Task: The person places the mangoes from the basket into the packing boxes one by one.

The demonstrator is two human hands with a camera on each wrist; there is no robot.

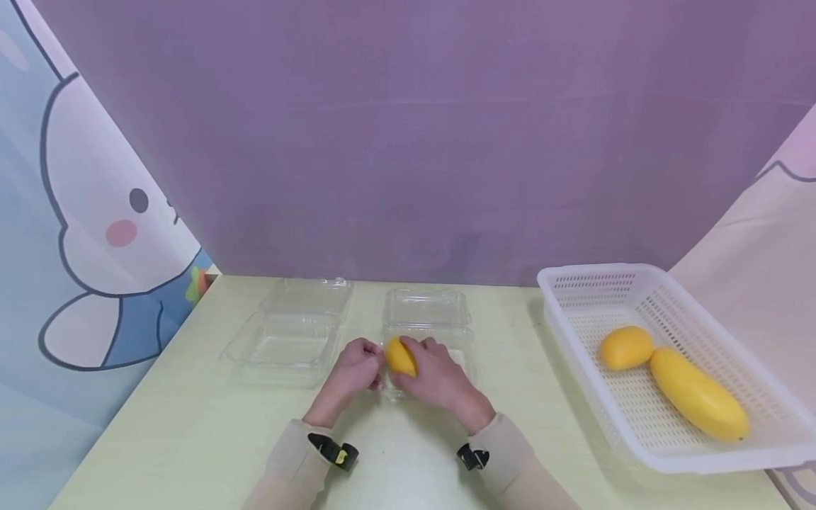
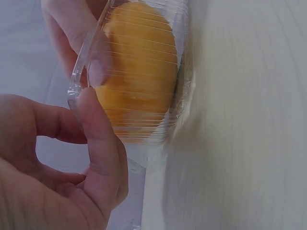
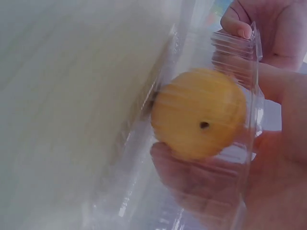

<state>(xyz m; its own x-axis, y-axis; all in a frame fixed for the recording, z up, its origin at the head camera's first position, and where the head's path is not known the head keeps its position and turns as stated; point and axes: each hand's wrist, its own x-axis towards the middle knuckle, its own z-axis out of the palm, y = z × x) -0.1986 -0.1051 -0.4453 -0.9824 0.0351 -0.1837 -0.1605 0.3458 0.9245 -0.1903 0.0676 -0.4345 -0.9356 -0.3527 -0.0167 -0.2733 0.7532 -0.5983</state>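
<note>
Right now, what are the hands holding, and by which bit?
The right hand holds a yellow fruit by its right side; the left hand pinches the clear box by its left rim.

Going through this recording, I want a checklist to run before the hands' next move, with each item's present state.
1. Right grip holding the fruit: ok.
2. Fruit within the right box's walls: ok, seen through the clear side in both wrist views.
3. Left grip on the right box: ok, pinching its rim.
4. Lid folded back: ok.
5. Fruit resting on the right box's floor: cannot tell.
6. Right grip off the fruit: not ok.
</note>
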